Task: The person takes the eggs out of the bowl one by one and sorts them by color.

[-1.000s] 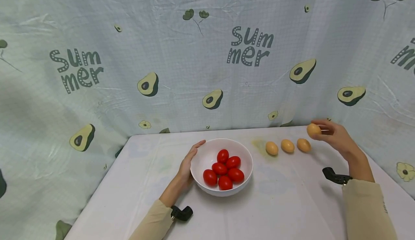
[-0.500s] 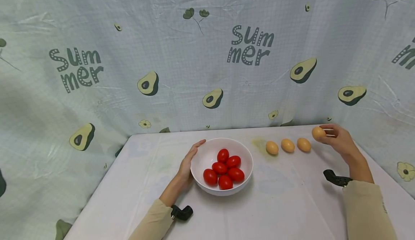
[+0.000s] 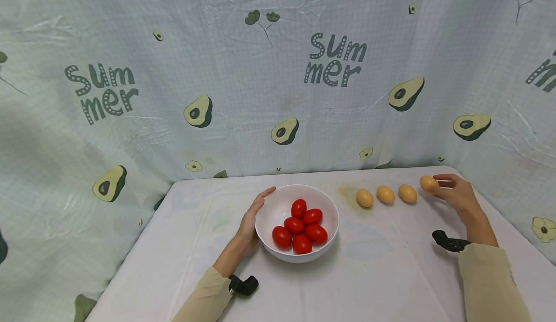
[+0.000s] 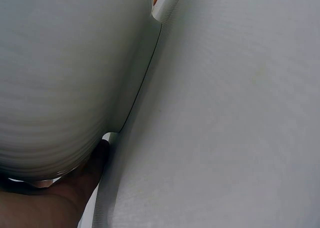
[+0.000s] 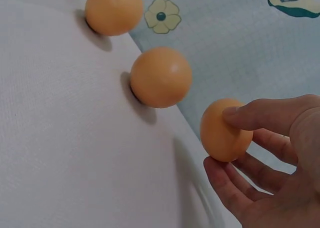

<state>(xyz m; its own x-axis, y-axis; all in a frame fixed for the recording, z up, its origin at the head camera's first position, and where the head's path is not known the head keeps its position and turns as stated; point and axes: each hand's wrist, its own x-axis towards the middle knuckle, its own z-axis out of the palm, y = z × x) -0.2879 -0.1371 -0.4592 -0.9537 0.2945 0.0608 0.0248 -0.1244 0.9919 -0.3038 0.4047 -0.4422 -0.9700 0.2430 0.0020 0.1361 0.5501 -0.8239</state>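
Note:
A white bowl (image 3: 278, 253) stands mid-table with several glossy red ovals (image 3: 294, 225) inside, resembling small tomatoes. Along its left outer wall rests my left hand (image 3: 252, 218), fingers extended near the rim. In the left wrist view, that hand's thumb (image 4: 95, 165) touches the bowl's wall (image 4: 70, 68) low down. At the back right, my right hand (image 3: 456, 191) pinches a smooth orange-yellow egg (image 5: 225, 135) between thumb and fingers, close over the table. To its left, three similar eggs (image 3: 407, 194) lie in a row; the nearest one (image 5: 161, 78) is beside the held egg.
A white cloth covers the table (image 3: 373, 273), with a yellowish stain (image 3: 347, 194) left of the eggs. Behind and beside it hangs a pale curtain (image 3: 243, 71) printed with avocados. Both wrists carry a black camera mount (image 3: 244, 286).
My right hand has moved slightly right and then down with the egg, to the end of the row. My left hand and the bowl have stayed in place.

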